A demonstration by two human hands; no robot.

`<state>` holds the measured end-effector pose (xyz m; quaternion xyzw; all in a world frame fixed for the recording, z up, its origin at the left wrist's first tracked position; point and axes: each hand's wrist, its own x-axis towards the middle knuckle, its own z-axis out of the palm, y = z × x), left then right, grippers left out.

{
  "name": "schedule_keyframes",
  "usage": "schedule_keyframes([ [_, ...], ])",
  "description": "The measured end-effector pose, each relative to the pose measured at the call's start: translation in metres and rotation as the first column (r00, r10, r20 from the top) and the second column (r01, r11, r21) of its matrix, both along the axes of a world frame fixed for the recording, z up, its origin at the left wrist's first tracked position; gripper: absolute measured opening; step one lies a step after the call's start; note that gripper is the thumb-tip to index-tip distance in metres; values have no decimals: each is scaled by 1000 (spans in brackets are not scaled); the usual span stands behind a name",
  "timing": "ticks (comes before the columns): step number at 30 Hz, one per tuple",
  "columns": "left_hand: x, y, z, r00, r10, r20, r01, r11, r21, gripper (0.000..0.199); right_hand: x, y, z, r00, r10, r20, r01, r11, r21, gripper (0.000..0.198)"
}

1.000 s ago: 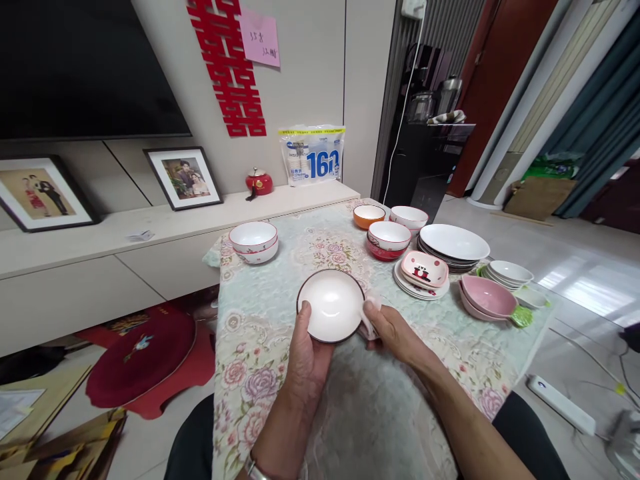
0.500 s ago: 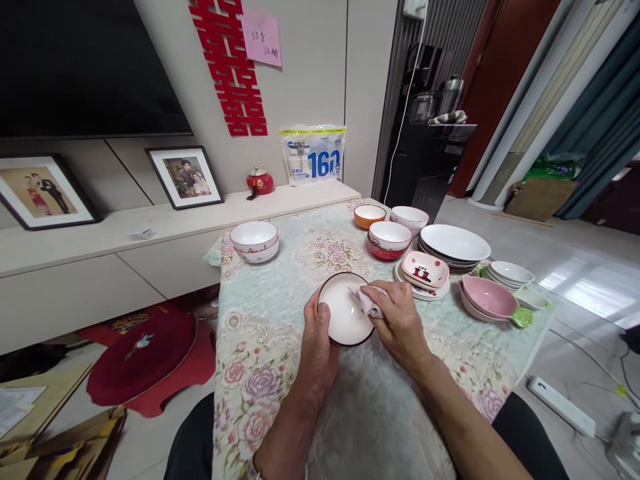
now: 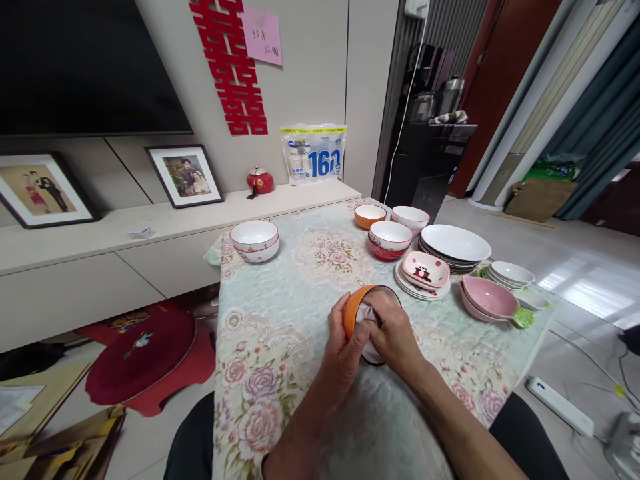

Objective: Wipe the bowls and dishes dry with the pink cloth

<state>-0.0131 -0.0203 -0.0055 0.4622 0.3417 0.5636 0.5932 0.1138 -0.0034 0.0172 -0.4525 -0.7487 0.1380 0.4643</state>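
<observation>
An orange bowl (image 3: 354,308) with a white inside and dark rim is tilted on its side above the tablecloth, its opening turned to the right. My left hand (image 3: 343,340) grips it from the left, fingers behind the outer wall and thumb over the rim. Inside the bowl, my right hand (image 3: 395,333) presses a pale cloth (image 3: 366,312) against the inner surface. Part of the cloth is hidden by my fingers. Just beyond my right hand lies a stack of small plates with a square pink cat dish (image 3: 426,269) on top.
Two stacked white bowls (image 3: 255,239) stand at the table's left. At the back right are more bowls (image 3: 390,235), an orange bowl (image 3: 370,215) and large white plates (image 3: 455,241). Pink leaf-shaped dishes (image 3: 490,298) sit near the right edge. A red stool (image 3: 145,353) is on the floor at left.
The bowl has moved slightly right and turned from facing me to facing right, showing its orange outside. My right hand with the cloth has gone deeper into it.
</observation>
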Motion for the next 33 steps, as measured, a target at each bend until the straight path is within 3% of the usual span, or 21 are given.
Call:
schedule_keyframes([
  [2,0,1,0,996,4,84,0,999,-43,63,0,-2,4,989,143,20,-142,988,-56,34],
  [4,0,2,0,987,23,161,-9,996,-91,59,-1,-4,7,969,208,131,-196,975,-103,38],
  [7,-2,4,1,982,86,167,-69,992,-102,56,0,-5,8,916,94,390,-65,994,-87,32],
  [10,-5,5,2,984,125,124,-113,988,-103,55,1,-6,7,849,-58,526,94,995,-43,24],
  [14,-6,4,4,982,72,177,-50,991,-127,52,-1,-5,8,901,13,433,-13,1000,-1,25],
  [17,-5,2,10,968,-42,247,72,991,-115,46,1,-2,8,946,60,319,-103,988,118,22],
  [19,-4,0,13,959,-111,262,140,986,-94,43,3,0,7,941,-3,338,-63,981,185,19],
  [22,-3,-1,14,955,-136,263,166,982,-93,44,6,0,6,871,-185,455,105,975,197,17],
  [25,-3,0,7,971,-86,224,109,990,-91,48,4,-3,9,748,-321,581,314,942,116,14],
  [27,-4,1,1,980,-50,194,66,995,-74,51,2,-6,14,709,-291,642,386,923,-7,11],
  [30,-5,3,-5,986,-3,165,11,999,-48,54,0,-9,22,781,-135,610,327,920,-215,11],
  [33,-5,2,-6,989,-9,149,14,999,-34,57,2,-7,23,936,6,351,134,919,-372,8],
])
